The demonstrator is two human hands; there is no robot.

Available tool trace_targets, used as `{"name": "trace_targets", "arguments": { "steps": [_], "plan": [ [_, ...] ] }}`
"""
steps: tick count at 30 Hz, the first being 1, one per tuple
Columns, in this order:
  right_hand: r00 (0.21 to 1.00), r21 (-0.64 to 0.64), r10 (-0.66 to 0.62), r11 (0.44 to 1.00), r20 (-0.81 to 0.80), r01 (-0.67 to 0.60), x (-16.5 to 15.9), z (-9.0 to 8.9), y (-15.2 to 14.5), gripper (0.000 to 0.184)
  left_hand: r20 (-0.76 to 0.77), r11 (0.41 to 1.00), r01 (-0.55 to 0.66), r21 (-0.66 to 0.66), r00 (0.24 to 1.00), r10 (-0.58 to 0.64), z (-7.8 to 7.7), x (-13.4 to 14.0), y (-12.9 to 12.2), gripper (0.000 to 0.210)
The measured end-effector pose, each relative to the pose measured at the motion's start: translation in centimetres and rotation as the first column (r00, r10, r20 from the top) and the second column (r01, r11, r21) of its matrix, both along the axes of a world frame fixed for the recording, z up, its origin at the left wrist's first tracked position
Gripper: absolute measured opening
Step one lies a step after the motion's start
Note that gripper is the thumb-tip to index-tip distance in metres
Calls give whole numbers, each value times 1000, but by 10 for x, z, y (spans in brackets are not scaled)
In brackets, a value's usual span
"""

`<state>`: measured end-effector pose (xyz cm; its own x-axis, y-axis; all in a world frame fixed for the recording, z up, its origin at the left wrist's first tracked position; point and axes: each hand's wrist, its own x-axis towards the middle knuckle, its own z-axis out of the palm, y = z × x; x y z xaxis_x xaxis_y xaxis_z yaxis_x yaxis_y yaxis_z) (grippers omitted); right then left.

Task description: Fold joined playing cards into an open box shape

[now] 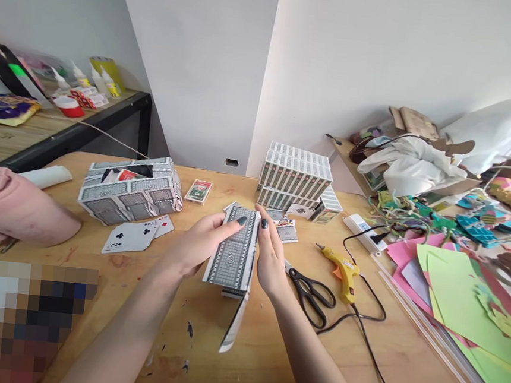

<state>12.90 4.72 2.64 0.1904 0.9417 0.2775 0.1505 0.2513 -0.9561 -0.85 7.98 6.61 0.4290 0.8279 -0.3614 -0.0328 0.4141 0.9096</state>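
A panel of joined playing cards [230,259] with grey patterned backs is raised above the table in front of me. My left hand [204,240] grips its left side, thumb on top and fingers underneath. My right hand [272,249] lies along the right edge, its fingers stretched out and touching the panel. From that edge a narrow card strip [235,324] hangs down at an angle. Black-handled scissors [311,295] lie beside my right hand. Loose playing cards [132,235] are spread face up to the left, and more cards [286,231] lie behind my hands.
A card-covered box [130,195] stands back left, near a small card pack [199,191]. Stacked card packs [295,174] rise at the back. On the right are a yellow glue gun [342,270] with its cord, a power strip [363,234] and coloured paper [461,293]. A pink cylindrical case [21,207] lies left.
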Motion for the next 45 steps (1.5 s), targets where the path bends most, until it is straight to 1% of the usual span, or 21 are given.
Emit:
{"name": "trace_targets", "arguments": {
  "steps": [2, 3, 6, 9, 13, 15, 17, 19, 23, 25, 27, 29, 31, 34, 37, 39, 41, 42, 43, 45],
  "plan": [
    [1000, -8, 22, 1000, -5, -22, -4, 0, -1, 44, 22, 996, -76, -41, 997, 77, -3, 2, 2, 26],
    [999, -13, 32, 999, -18, -32, -7, 0, -2, 43, 33, 994, -96, -51, 995, 97, -4, 3, 2, 25],
    [993, -33, 64, 997, -96, -68, -12, 2, -4, 41, 14, 993, -112, -39, 994, 113, -3, 4, 1, 24],
    [981, -32, 106, 993, -165, -113, -16, 2, -4, 37, -65, 994, -105, 17, 992, 106, 1, 4, -2, 27],
    [978, -44, 111, 992, -174, -120, -16, 1, -4, 32, -183, 987, -59, 150, 979, 86, 7, 5, -5, 30],
    [979, -72, 97, 991, -177, -112, -16, 0, -4, 30, -216, 982, -30, 186, 974, 71, 8, 6, -6, 33],
    [978, -93, 87, 990, -188, -106, -15, 0, -5, 27, -233, 980, -23, 196, 970, 69, 8, 7, -6, 35],
    [980, -89, 86, 991, -178, -103, -14, 1, -5, 25, -242, 981, -29, 192, 967, 76, 6, 7, -6, 35],
    [996, -4, 47, 999, -69, -47, -10, 4, -3, 25, -237, 986, -22, 164, 970, 61, 6, 5, -5, 34],
    [999, 25, 38, 999, -35, -37, -8, 7, -3, 24, -224, 989, 30, 146, 975, 3, 6, 2, -5, 34],
    [998, 35, 59, 998, -27, -58, -6, 10, -3, 24, -213, 984, 96, 151, 975, -63, 8, -1, -6, 36],
    [996, 35, 86, 996, -32, -85, -5, 12, -4, 25, -226, 975, 125, 185, 971, -82, 9, -2, -8, 40],
    [995, 32, 90, 996, -40, -88, -6, 13, -6, 23, -265, 966, 128, 225, 962, -66, 11, 0, -10, 42],
    [996, 22, 84, 996, -45, -83, -9, 11, -9, 20, -325, 953, 125, 276, 945, -29, 13, 3, -11, 36],
    [993, -2, 100, 995, -57, -100, -9, 9, -9, 19, -389, 931, 101, 352, 920, 47, 15, 1, -10, 35],
    [987, -26, 119, 992, -104, -122, -7, 8, -8, 18, -432, 905, 132, 404, 900, 61, 18, -3, -12, 36],
    [977, -45, 134, 989, -165, -143, -4, 9, -7, 20, -471, 882, 176, 437, 880, 58, 21, -9, -21, 33],
    [974, -52, 134, 988, -181, -145, -2, 9, -7, 22, -496, 873, 192, 448, 866, 64, 22, -11, -27, 35],
    [976, -55, 126, 989, -180, -138, -1, 10, -6, 24, -524, 859, 190, 476, 845, 104, 24, -14, -34, 46],
    [985, -52, 105, 992, -140, -113, 1, 12, -6, 28, -595, 803, 243, 544, 787, 164, 27, -18, -50, 77]
  ]
}}
